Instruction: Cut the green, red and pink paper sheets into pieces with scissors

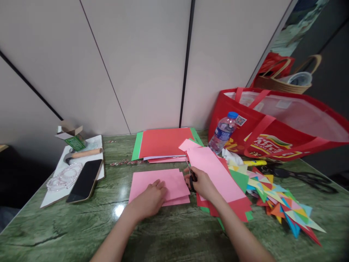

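Folded pink paper (pixel 156 180) lies on the table in front of me, its lower layer showing along the near edge. My left hand (pixel 154 196) rests on it with the fingers lying over the sheet, holding nothing. Just right of the paper, my right hand (pixel 200 182) is closed round small scissors (pixel 193 176) with dark handles; the blades point away from me. That hand's fingertips are close to the paper's right edge. Beside and partly under my right hand is a loose pile of pink sheets (pixel 208 171), with red sheets (pixel 236 207) and green ones below.
Behind lies a stack of coloured paper (pixel 166 142). At the left are a phone (pixel 85 180), a hammer (pixel 84 153), a beaded string (pixel 65 176) and a small box (pixel 73 137). A water bottle (pixel 223 133), red bag (pixel 272 127), folded paper pieces (pixel 283 203) and black scissors (pixel 305 176) occupy the right.
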A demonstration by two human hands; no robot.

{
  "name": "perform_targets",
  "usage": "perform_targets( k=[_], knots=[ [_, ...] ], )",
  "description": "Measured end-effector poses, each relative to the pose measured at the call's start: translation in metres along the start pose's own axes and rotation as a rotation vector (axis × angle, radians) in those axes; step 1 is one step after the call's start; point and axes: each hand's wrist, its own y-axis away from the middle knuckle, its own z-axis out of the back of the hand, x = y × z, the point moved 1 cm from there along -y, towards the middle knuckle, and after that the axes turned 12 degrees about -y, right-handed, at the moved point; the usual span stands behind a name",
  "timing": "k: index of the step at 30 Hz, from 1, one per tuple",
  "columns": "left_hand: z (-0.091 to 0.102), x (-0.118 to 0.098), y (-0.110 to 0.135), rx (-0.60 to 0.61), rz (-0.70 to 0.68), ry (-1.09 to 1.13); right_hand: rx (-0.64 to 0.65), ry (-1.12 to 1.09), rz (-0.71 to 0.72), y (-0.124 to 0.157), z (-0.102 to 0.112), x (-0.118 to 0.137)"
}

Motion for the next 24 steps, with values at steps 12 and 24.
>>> perform_targets(
  k=[12, 24],
  knots=[
    [0.010, 0.000, -0.006, -0.286, 0.311, 0.113, -0.062, -0.155, -0.018, -0.002, 0.003, 0.000],
    [0.035, -0.005, 0.012, -1.006, 0.529, 1.071, -0.097, -0.558, 0.106, 0.010, -0.008, 0.037]
  ],
)
